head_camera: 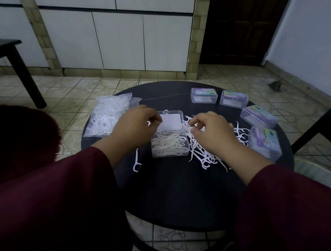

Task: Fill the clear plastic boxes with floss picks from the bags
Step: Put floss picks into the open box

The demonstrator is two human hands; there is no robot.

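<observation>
Left hand: left hand [136, 126] hovers over the open box's far left corner, fingers curled, pinching what looks like a floss pick.
Right hand: right hand [209, 131] has fingers curled into the loose pile [207, 156], gripping picks.
Key relation: open box [169, 145] lies between the hands, just left of the pile; long axis runs left-right; both hands are equally near.
Counts: one open box, partly filled; four closed boxes [203, 95] at far right; one bag [108, 115] at left; one stray pick [137, 162] near left.
Support: round table [175, 195].
</observation>
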